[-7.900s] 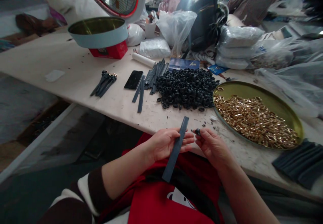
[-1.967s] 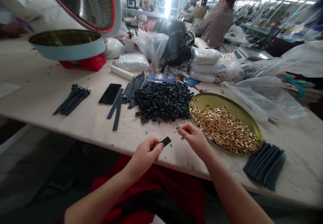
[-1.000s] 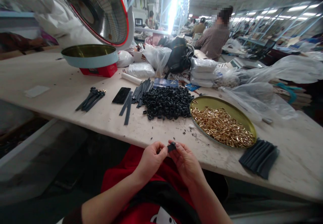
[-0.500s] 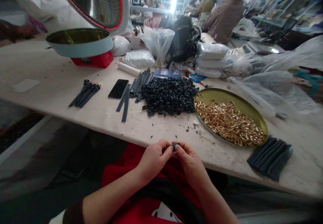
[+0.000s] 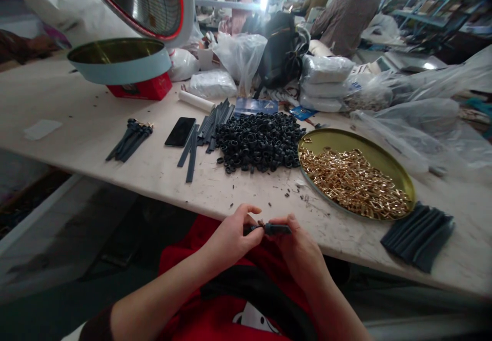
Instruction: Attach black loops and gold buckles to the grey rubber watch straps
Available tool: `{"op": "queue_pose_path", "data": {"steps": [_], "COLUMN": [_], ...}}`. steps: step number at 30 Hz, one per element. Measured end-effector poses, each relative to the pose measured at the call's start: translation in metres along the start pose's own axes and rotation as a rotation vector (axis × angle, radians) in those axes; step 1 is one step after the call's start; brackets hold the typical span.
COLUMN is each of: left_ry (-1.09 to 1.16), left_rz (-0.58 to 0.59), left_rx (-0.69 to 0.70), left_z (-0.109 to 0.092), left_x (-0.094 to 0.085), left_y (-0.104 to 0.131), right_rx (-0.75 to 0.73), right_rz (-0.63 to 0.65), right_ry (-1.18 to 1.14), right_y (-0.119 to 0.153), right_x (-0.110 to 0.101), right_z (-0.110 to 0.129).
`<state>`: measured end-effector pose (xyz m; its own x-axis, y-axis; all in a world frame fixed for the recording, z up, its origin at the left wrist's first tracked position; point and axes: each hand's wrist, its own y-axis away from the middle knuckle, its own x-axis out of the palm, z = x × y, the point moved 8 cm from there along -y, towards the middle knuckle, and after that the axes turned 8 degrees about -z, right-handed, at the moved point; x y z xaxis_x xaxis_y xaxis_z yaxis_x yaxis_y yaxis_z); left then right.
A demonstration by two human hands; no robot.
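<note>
At the table's front edge my left hand point(image 5: 232, 234) pinches one end of a short dark strap point(image 5: 280, 229), with a small brownish-gold bit showing by the fingertips. My right hand point(image 5: 302, 254) grips the strap's other end, fingers curled under it. Beyond my hands lies a heap of small black loops point(image 5: 261, 144). To its right a round tin lid point(image 5: 388, 151) holds many gold buckles point(image 5: 353, 182). Dark strips point(image 5: 213, 126) lie left of the loops, and a row of dark straps point(image 5: 417, 238) rests right of the lid.
A bundle of straps with gold buckles point(image 5: 130, 139) and a phone point(image 5: 180, 131) lie on the left. A round tin point(image 5: 119, 69) sits on a red box point(image 5: 142, 89) beneath a heater point(image 5: 154, 3). Plastic bags point(image 5: 240, 59) and a black backpack point(image 5: 282, 51) line the back. People sit beyond.
My hands have drawn slightly apart, and more of the dark strap shows between them. My left index finger has lifted. The view has shifted a little.
</note>
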<state>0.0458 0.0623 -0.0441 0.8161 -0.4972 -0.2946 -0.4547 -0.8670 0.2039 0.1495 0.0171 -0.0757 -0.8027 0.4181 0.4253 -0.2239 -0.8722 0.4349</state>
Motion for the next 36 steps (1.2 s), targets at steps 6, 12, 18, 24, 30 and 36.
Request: {"op": "queue_pose_path", "data": {"steps": [6,12,18,24,30,36], "left_ry": [-0.236,-0.425,-0.471,-0.328,-0.084,-0.164], "left_rz": [-0.085,-0.152,-0.165,-0.123,0.002,-0.085], "left_rx": [0.005,0.068,0.125,0.110,-0.035,-0.041], "left_z": [-0.009,-0.022,-0.023,-0.020,-0.012,-0.004], "left_x": [-0.011,-0.012,-0.008,-0.007,-0.003,-0.008], "left_y": [0.012,0.028,0.037,0.041,0.044,0.031], "right_rx": [0.186,0.326,0.343,0.194,0.210,0.248], "right_rz": [0.115,0.293,0.345,0.251,0.144,0.227], "right_ry": [-0.095,-0.142,-0.221,-0.308,-0.222,0.012], "right_y": [0.020,0.038,0.050,0.047,0.037,0.036], "right_x": [0.018,0.029,0.029,0.026,0.016,0.016], "right_z": [-0.008,-0.016,-0.025,-0.016,-0.012,-0.023]}}
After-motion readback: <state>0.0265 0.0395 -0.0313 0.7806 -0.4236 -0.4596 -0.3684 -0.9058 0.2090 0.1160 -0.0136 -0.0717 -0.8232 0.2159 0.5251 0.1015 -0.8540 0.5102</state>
